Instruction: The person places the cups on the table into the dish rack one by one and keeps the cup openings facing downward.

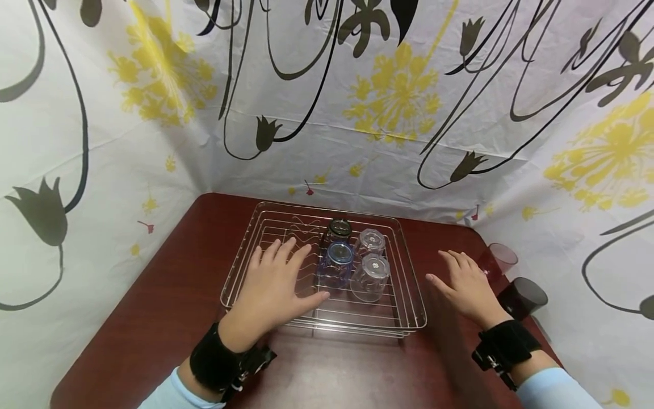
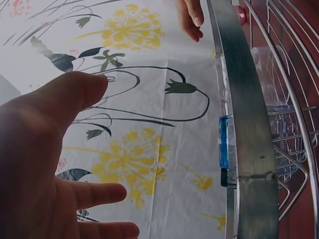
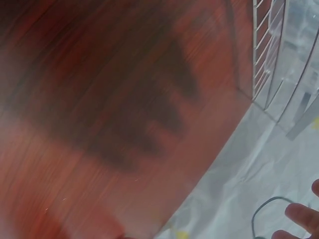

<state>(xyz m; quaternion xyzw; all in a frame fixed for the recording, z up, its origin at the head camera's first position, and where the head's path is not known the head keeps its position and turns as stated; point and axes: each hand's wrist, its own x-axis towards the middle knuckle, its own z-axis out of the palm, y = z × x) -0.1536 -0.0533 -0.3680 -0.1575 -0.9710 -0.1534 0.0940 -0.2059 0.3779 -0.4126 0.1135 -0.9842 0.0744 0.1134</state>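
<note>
My left hand (image 1: 273,289) hovers over the front left part of a wire dish rack (image 1: 409,284), fingers spread and holding nothing. In the rack's middle and right, several tumblers stand upside down: a dark green glass (image 1: 339,228), a blue glass (image 1: 338,261), a clear glass (image 1: 370,241) and another clear glass (image 1: 372,275). My right hand (image 1: 467,287) is held above the table right of the rack, its fingers extended and no object in it. Nearest to it are a red glass (image 1: 498,261) and a dark grey glass (image 1: 522,296). Only fingertips (image 3: 301,216) show in the right wrist view.
The rack stands on a dark red wooden table (image 1: 168,272). A white cloth (image 1: 317,142) with yellow and grey flower prints hangs behind and on both sides. The red and dark grey glasses are close to the table's right edge. Black straps (image 1: 217,360) circle both wrists.
</note>
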